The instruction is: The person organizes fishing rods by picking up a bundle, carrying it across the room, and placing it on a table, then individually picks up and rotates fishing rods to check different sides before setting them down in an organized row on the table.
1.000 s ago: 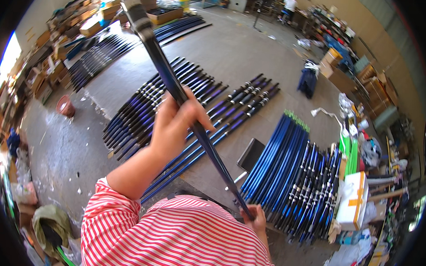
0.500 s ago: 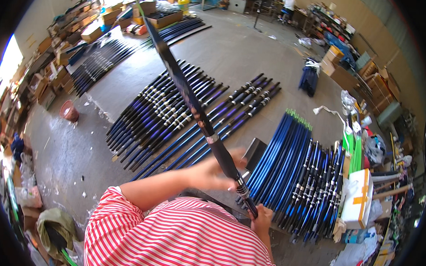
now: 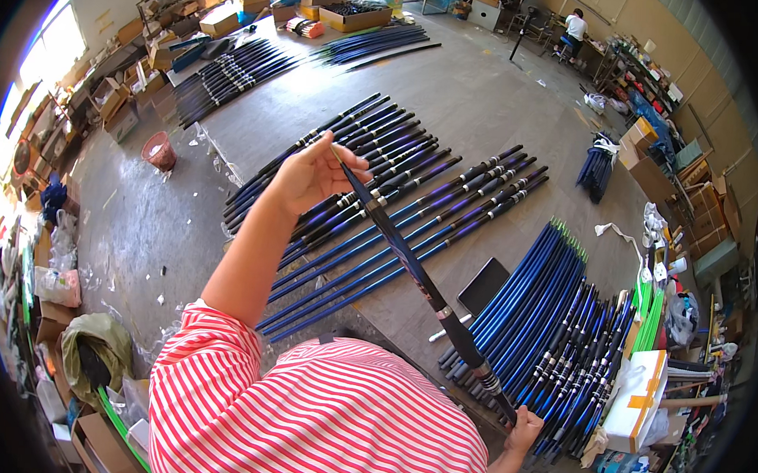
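Observation:
A black fishing rod [image 3: 408, 259], with silver rings and a dark grip, slants across the view in front of me. My right hand [image 3: 524, 430] is closed around its thick butt end at lower right. Up at the thin end is my left hand [image 3: 314, 176], raised with thumb and fingers apart. The narrow tip crosses in front of its fingers; whether they touch it I cannot make out. Beneath the rod, a row of black and purple rods [image 3: 401, 127] lies on the floor, beside several longer blue rods [image 3: 378, 253].
At right lie blue rod sections [image 3: 521, 285] with green tips and rods with silver fittings [image 3: 573, 355]. A dark flat tablet-like thing [image 3: 483, 285] rests beside them. A white foam box [image 3: 637, 400] stands further right, a red bucket [image 3: 158, 152] at left. A person [image 3: 574, 29] sits far back.
My left hand has moved up and left from near the grip to the rod's thin end. My right hand, still holding the butt, has shifted right and down. The view has turned slightly.

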Demonstrator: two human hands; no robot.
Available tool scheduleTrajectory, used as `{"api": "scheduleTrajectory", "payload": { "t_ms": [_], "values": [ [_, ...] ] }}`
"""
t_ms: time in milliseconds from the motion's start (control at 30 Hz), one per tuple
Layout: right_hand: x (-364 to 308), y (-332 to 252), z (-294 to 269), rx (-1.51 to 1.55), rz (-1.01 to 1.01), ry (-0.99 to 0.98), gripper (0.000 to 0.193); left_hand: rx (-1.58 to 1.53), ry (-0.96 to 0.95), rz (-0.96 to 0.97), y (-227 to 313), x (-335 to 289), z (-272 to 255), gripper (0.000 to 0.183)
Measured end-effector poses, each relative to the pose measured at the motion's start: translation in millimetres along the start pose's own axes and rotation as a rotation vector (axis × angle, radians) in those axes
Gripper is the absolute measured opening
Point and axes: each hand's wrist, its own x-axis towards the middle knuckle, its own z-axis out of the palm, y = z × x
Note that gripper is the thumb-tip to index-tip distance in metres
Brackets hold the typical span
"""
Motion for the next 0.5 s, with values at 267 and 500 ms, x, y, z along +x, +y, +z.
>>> {"api": "scheduleTrajectory", "payload": {
  "t_ms": [267,500],
  "values": [
    [13.8,-21.5,-70.7,-0.146,-0.071,0.068,0.026,0.296,-0.654,-0.540,10.6,-25.5,-44.1,0.054],
    [34.5,-39.5,-113.7,-0.386,-0.165,0.217,0.041,0.387,-0.767,-0.950,-60.5,-54.8,-30.4,0.055]
  ]
}}
